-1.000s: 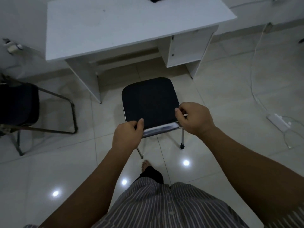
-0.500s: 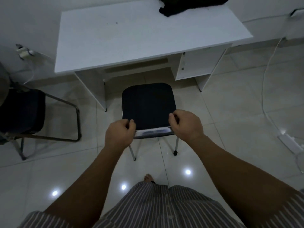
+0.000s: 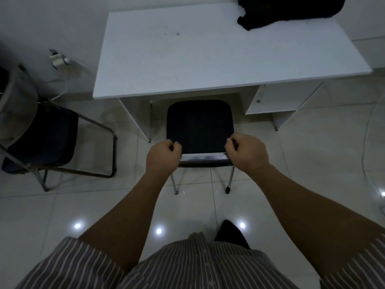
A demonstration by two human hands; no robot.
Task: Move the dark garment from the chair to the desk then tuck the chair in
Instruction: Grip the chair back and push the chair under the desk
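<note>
The dark garment (image 3: 289, 12) lies bunched on the far right corner of the white desk (image 3: 198, 51). A chair (image 3: 199, 124) with a black seat and chrome legs stands in front of me, its front edge just under the desk's near edge. My left hand (image 3: 162, 157) grips the left end of the chair's chrome back rail. My right hand (image 3: 246, 152) grips the right end of the same rail. Both fists are closed around it.
A second black chair (image 3: 41, 136) with a metal tube frame stands at the left. The desk's open shelf unit (image 3: 277, 99) is right of the knee space. A plug and cable (image 3: 59, 60) hang on the left wall. A white cable (image 3: 366, 142) runs across the tiled floor at right.
The chair has moved forward toward the desk with both hands on its back rail, and its seat front now reaches the desk edge. I have stepped closer, bringing the garment into view.
</note>
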